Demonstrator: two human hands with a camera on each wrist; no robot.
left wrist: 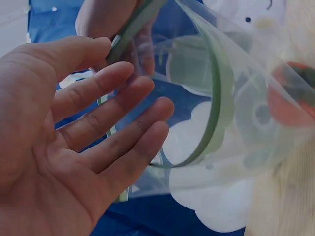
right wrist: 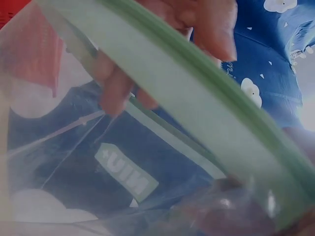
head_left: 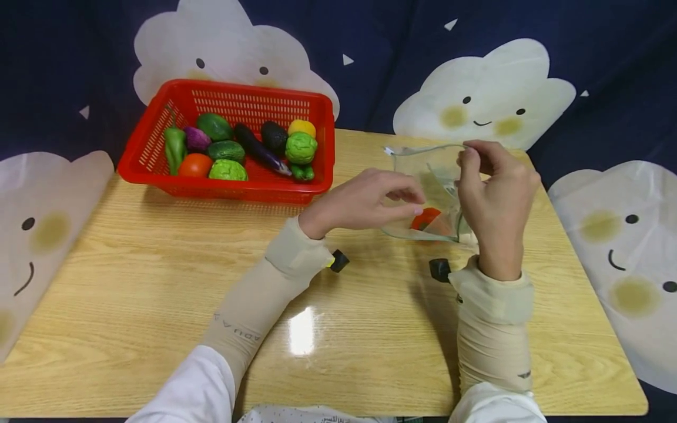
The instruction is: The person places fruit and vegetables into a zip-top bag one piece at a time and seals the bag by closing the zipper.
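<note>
A clear zip bag [head_left: 409, 167] with a green-edged mouth stands on the right part of the table, its mouth gaping. Inside, low down, lies a red, round thing with a dark green top, apparently a tomato [left wrist: 290, 96]. My right hand [head_left: 497, 188] pinches the bag's rim at its upper right corner between thumb and fingers. At the mouth's left side is my left hand [head_left: 370, 200], fingers loosely extended and spread in the left wrist view. Its thumb tip is close to the green rim [left wrist: 212, 98]; whether it touches, I cannot tell.
A red plastic basket [head_left: 238, 187] stands at the back left, holding several vegetables and fruits, among them an eggplant [head_left: 259, 150], a green pepper [head_left: 174, 147] and a tomato [head_left: 195, 165]. Behind the wooden table [head_left: 158, 282] hangs a dark blue cloth with white clouds.
</note>
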